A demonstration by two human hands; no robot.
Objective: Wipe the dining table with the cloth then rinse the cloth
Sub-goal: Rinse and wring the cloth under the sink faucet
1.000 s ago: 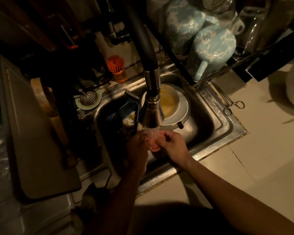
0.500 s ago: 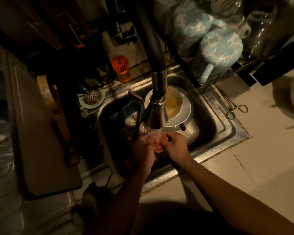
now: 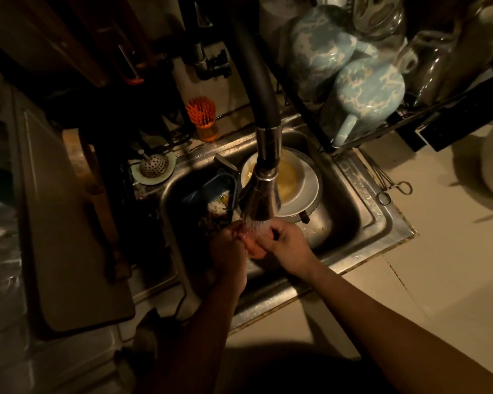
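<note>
A small pinkish cloth [image 3: 255, 247] is bunched between both my hands over the steel sink [image 3: 362, 206]. Water sprays from the faucet head [image 3: 261, 197] straight onto the cloth. My left hand [image 3: 228, 251] grips the cloth from the left, and my right hand [image 3: 286, 245] pinches it from the right. Most of the cloth is hidden by my fingers. The dining table is out of view.
In the sink lie a white plate with a yellow-stained bowl [image 3: 289, 177] and a blue container with food scraps [image 3: 215, 199]. A rack with blue patterned jugs [image 3: 365, 92] hangs at the right. A cutting board [image 3: 66, 223] is left, scissors [image 3: 394, 191] right, an orange brush [image 3: 202, 115] behind.
My hands have stayed under the running water, kneading the cloth slightly; the view has shifted a little, with the sink now sitting lower and further right in the picture.
</note>
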